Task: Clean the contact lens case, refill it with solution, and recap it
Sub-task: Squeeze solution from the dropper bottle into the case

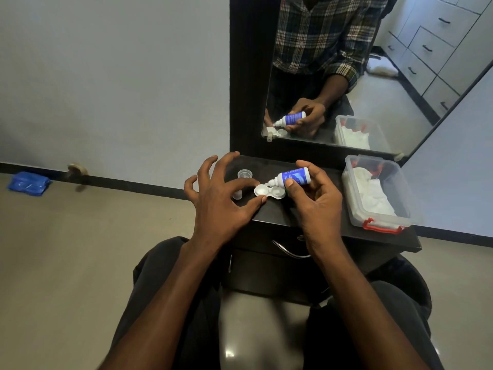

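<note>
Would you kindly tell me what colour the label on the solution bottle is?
Blue with white print, on a white solution bottle; the head view shows it best.

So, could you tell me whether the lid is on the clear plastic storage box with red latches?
No, the clear plastic storage box with red latches stands open-topped on the dark shelf, white cloth showing inside.

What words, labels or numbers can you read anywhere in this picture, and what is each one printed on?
None can be read.
Solution bottle, held in the right hand: white print on the blue label, too small and blurred to read.
Its reflection in the mirror: label print also blurred.
Blue packet on the floor: faint marks, unreadable.
Contact lens case, clear container: no visible text.
</note>
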